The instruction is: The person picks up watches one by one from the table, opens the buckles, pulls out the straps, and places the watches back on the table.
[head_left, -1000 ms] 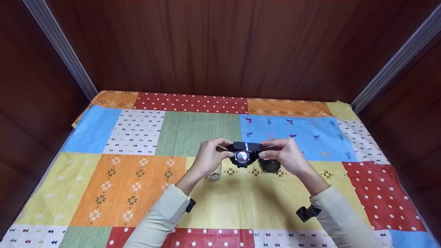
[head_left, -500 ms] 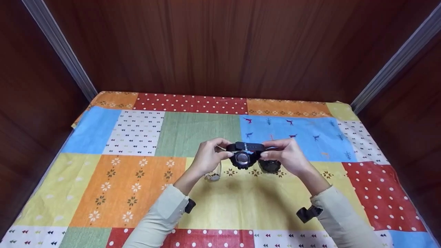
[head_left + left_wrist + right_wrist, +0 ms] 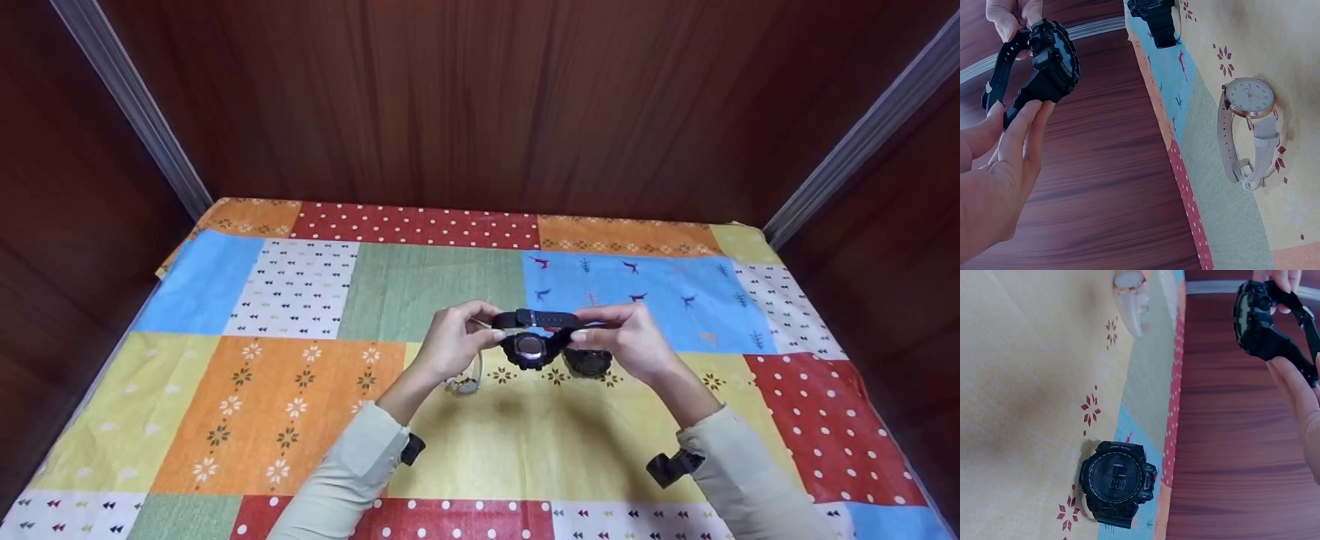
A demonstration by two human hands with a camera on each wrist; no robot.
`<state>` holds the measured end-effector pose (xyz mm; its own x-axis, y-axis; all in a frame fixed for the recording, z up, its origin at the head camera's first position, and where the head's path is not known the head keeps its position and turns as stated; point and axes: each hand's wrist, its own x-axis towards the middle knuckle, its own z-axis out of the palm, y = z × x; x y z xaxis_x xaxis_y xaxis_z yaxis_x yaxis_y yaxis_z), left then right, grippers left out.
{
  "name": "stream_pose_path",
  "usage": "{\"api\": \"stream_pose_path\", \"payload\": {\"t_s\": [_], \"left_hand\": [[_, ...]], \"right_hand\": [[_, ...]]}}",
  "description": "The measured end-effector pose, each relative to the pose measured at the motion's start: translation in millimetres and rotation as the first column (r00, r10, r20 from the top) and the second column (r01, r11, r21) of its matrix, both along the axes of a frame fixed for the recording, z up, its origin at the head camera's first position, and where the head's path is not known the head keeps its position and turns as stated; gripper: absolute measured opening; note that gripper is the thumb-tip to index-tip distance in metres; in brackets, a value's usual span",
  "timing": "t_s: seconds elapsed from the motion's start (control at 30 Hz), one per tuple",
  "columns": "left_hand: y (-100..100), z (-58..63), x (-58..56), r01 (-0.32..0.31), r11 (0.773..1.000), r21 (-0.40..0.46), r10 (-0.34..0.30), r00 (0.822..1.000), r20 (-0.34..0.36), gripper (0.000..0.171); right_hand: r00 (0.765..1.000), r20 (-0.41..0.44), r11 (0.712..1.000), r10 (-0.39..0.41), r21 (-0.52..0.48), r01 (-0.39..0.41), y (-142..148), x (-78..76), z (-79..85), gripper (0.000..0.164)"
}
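Note:
A black sports watch with a round face and a buckled strap is held above the cloth, its strap forming a loop. My left hand pinches the loop's left side between thumb and fingers. On the opposite side, my right hand pinches the strap the same way. Both wrist views show the raised watch from the side, with fingertips at each end. Under the right hand lies a second black digital watch, face up. A pale-strapped watch with a white dial lies below the left hand.
A patchwork tablecloth in bright squares covers the table. Dark wood panels stand behind and at both sides, with metal strips in the corners. Small black cameras are strapped at both wrists.
The held watch has tilted, so its face no longer glares and a wider gap shows between strap and case. Its strap has shifted slightly right. Both hands stay nearly in place.

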<state>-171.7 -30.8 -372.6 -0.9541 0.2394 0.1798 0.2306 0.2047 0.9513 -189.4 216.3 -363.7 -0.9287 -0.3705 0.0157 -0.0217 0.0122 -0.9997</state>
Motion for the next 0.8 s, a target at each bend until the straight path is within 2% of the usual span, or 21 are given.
{"api": "stream_pose_path", "payload": {"t_s": [0.23, 0.37, 0.6, 0.7, 0.8], "left_hand": [[-0.4, -2.8, -0.2, 0.011, 0.999, 0.051, -0.012, 1.000, 0.024, 0.018], [0.0, -3.1, -0.4, 0.008, 0.998, 0.064, -0.010, 1.000, 0.025, 0.018], [1.7, -5.4, -0.5, 0.007, 0.989, 0.146, -0.013, 0.999, 0.039, 0.019], [1.2, -5.9, -0.8, 0.001, 0.981, 0.196, -0.017, 0.997, 0.081, 0.020], [-0.8, -6.7, -2.0, -0.011, 0.961, 0.278, -0.031, 0.989, 0.146, 0.022]], "right_hand": [[1.000, 0.011, 0.998, 0.016, -0.063, -0.015, -2.7, 0.5, -1.4, 0.030], [1.000, 0.008, 0.999, 0.005, -0.043, -0.005, -1.4, 0.3, -1.8, 0.031], [1.000, 0.009, 0.999, -0.004, -0.036, 0.004, 1.0, -0.3, -1.9, 0.031], [1.000, 0.007, 0.998, -0.001, -0.063, 0.001, 3.1, -0.3, -3.2, 0.026], [1.000, 0.008, 0.985, 0.017, -0.169, -0.016, 6.6, -1.4, -5.7, 0.024]]}}
